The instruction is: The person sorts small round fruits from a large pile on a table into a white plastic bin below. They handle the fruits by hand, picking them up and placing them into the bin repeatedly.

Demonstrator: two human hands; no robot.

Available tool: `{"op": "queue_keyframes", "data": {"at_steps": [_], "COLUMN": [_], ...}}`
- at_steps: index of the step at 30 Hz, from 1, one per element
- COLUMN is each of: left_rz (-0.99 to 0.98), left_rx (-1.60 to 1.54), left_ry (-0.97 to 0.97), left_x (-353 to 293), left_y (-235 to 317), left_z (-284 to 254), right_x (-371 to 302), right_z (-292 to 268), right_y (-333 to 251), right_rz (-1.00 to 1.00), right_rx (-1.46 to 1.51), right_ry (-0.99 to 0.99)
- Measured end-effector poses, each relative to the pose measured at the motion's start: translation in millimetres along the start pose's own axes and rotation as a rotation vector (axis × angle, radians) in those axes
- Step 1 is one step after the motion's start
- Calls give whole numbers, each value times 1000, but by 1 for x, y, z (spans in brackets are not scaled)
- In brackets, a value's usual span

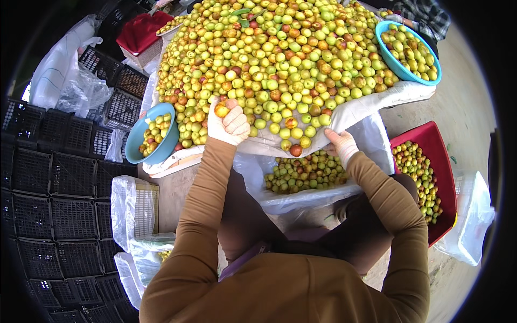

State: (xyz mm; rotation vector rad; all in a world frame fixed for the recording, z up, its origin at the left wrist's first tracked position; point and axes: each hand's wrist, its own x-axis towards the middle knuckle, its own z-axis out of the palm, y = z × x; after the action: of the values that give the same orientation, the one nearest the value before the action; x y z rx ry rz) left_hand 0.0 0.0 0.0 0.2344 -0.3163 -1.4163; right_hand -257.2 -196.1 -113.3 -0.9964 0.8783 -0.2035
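Note:
A large heap of yellow-green and reddish jujubes (280,59) lies on a raised surface spread with white cloth (371,104). At the near left of the heap, my left hand (231,125) is closed, with a yellow-orange jujube (221,110) held at its thumb and fingers. My right hand (342,144) pinches the cloth's near edge, to the right of several jujubes lying close to the rim. Below that edge, between my knees, sits a crate lined with clear plastic (250,185), partly filled with jujubes (307,175). The cloth hides its far part.
Blue basins of jujubes stand at the heap's left (171,141) and far right (383,48). A red bin (444,202) with jujubes is at my right. Stacked black crates (54,204) line the left, near a plastic-lined crate (145,207). Another person's gloved hand (395,18) shows at far right.

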Motion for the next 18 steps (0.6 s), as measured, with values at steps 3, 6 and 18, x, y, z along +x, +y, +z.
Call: {"op": "queue_keyframes", "data": {"at_steps": [3, 6, 18], "left_rz": [14, -7, -155], "left_rx": [47, 37, 20], "left_ry": [13, 75, 214], "left_x": [-20, -32, 8], "left_y": [17, 21, -60], "left_z": [1, 4, -26], "right_x": [-1, -13, -42], "right_z": [1, 9, 98], "right_y": [-4, -11, -32], "right_rz": [-14, -27, -770], "right_rx": [19, -162, -453], "right_ry": [14, 29, -83]}}
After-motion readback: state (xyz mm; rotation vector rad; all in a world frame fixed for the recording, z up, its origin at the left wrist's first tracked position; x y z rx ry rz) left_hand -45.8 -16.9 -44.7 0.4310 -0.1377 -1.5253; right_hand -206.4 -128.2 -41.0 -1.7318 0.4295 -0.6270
